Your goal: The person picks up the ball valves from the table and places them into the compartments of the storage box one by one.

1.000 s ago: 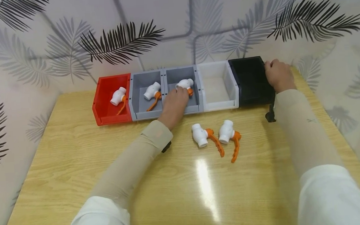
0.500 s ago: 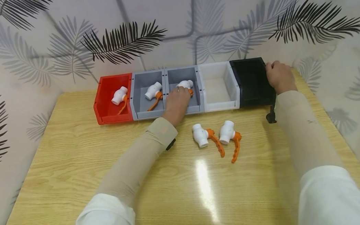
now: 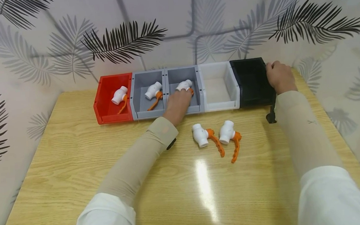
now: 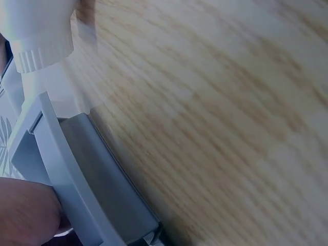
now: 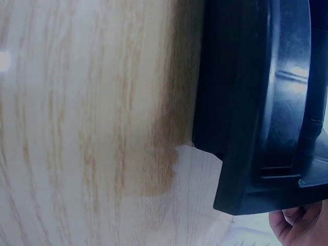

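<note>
In the head view, my left hand reaches into the right-hand grey bin. It grips a white ball valve with an orange handle; the fingertips and most of that handle are hidden. The left wrist view has my thumb behind the bin's front lip. At the row's right end, my right hand holds the outer side of a black bin. Its curled fingers show beyond the bin in the right wrist view.
Two more ball valves, a left one and a right one, lie on the wooden table. Valves also lie in the red bin and the left grey bin. A white bin stands before the black one.
My left hand has shifted slightly right and a little lower, uncovering more of the valve's white body. My right hand has stayed on the black bin.
</note>
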A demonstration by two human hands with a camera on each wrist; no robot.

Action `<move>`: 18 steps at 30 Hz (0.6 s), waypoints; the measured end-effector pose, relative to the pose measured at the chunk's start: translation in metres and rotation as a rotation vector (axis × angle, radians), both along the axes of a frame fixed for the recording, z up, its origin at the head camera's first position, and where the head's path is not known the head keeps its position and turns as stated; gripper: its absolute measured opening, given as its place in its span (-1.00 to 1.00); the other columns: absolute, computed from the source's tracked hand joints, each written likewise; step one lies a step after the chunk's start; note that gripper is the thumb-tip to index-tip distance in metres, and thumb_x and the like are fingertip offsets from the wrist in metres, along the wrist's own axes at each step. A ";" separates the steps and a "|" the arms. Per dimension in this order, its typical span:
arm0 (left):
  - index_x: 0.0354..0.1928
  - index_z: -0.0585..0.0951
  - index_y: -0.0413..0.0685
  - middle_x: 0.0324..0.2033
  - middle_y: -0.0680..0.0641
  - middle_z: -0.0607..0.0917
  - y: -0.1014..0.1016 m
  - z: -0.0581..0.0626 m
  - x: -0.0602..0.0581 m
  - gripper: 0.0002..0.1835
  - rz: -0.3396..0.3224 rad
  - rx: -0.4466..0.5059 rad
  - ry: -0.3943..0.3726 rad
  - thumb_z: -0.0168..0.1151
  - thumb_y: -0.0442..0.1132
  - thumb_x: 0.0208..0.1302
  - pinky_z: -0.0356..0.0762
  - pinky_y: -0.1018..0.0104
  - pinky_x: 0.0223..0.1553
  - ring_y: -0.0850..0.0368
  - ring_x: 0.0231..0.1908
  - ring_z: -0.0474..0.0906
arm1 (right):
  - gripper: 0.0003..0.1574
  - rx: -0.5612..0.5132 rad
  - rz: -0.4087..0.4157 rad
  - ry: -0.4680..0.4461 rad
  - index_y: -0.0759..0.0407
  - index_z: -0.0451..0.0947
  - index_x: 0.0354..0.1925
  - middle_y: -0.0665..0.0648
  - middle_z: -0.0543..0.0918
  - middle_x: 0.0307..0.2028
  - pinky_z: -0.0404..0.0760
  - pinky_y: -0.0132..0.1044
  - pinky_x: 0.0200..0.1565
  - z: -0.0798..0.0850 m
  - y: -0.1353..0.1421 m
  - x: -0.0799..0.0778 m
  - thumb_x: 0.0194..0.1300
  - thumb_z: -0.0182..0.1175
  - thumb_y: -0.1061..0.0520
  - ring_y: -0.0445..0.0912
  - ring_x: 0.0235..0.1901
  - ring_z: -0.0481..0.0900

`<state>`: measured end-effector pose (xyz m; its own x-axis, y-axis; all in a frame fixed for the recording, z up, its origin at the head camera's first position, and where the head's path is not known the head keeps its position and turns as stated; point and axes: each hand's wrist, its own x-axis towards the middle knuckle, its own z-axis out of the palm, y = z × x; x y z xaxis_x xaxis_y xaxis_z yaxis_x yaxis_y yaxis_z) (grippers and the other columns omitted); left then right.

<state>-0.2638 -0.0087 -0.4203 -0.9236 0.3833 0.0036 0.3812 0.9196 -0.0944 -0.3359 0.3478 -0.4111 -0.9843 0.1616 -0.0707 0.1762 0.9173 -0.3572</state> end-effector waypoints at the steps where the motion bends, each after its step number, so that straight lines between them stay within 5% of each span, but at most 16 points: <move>1: -0.08 0.43 -0.13 -0.27 -0.12 0.51 0.000 0.000 0.000 -0.81 -0.005 0.011 0.000 -0.08 -0.31 0.30 0.48 0.21 -0.52 -0.01 -0.33 0.47 | -0.17 0.000 -0.001 -0.001 0.45 0.21 0.06 0.53 0.29 0.01 0.19 0.18 -0.04 0.000 0.000 0.000 0.32 -0.59 -0.21 0.39 0.00 0.21; 18: -0.19 0.48 -0.15 -0.34 -0.12 0.57 -0.002 -0.007 -0.005 -0.87 -0.018 0.136 -0.019 -0.02 -0.33 0.27 0.49 0.22 -0.53 0.01 -0.42 0.52 | -0.15 0.012 -0.003 0.005 0.45 0.21 0.05 0.52 0.31 0.00 0.22 0.18 -0.06 0.002 -0.001 -0.001 0.31 -0.61 -0.22 0.38 -0.02 0.24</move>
